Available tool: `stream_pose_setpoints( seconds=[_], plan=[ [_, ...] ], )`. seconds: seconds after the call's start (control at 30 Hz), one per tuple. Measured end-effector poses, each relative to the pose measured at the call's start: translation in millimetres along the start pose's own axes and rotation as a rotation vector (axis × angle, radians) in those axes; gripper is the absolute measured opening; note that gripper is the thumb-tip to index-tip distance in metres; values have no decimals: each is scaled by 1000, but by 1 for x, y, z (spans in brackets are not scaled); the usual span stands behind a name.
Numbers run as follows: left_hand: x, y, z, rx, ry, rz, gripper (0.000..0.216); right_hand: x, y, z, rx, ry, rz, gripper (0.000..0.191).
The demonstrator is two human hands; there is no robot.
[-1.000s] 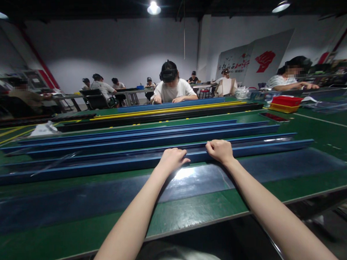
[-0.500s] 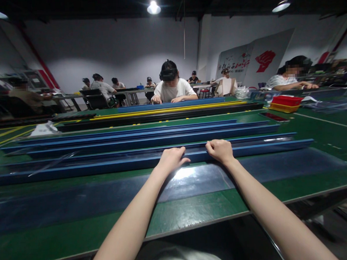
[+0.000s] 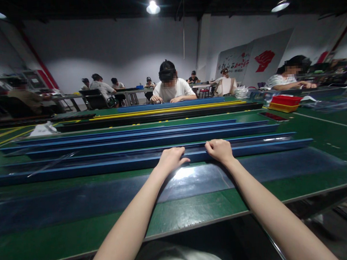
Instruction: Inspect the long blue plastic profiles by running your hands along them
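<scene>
Both of my hands rest on the nearest long blue channel point(image 3: 76, 170), which runs across the green table point(image 3: 195, 210) from left to right. My left hand point(image 3: 171, 159) is curled over its near wall, fingers bent into the channel and thumb stretched along the wall. A little to the right, my right hand point(image 3: 220, 149) grips the same wall with its fingers closed over the top. What lies inside the channel under the fingers is hidden. A dark glossy mat point(image 3: 274, 167) lies between the channel and the table's front edge.
More blue channels point(image 3: 133, 134) lie parallel behind the first, then a black and yellow rail point(image 3: 161, 113). A person point(image 3: 171, 87) sits opposite. Red and yellow trays point(image 3: 285, 102) stand at the far right, another seated person point(image 3: 290, 79) behind them. White wrapping point(image 3: 44, 129) lies far left.
</scene>
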State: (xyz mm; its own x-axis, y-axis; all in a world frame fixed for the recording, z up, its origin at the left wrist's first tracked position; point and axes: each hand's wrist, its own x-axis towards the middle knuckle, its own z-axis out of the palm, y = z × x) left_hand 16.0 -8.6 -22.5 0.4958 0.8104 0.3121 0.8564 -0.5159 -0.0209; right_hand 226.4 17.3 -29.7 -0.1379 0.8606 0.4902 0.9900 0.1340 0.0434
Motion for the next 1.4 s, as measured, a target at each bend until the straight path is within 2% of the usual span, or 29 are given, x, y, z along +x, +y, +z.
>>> stream_pose_setpoints(
  seconds=[0.27, 0.43, 0.8, 1.07, 1.4],
  plan=[
    [-1, 0, 1, 5, 5, 14, 27, 1, -2, -8, 0, -193, -149, 56],
    [-2, 1, 0, 5, -15, 23, 25, 1, -2, -11, 110, -209, -203, 50],
    [-1, 1, -1, 4, -47, 42, 24, -9, -20, -22, 235, -248, -436, 32],
    [-1, 2, -6, 10, -58, 51, 22, -8, -19, -20, 173, -258, -442, 25],
    [-2, 2, -7, 5, -69, 40, 21, -7, -16, -22, 158, -225, -424, 29]
  ],
)
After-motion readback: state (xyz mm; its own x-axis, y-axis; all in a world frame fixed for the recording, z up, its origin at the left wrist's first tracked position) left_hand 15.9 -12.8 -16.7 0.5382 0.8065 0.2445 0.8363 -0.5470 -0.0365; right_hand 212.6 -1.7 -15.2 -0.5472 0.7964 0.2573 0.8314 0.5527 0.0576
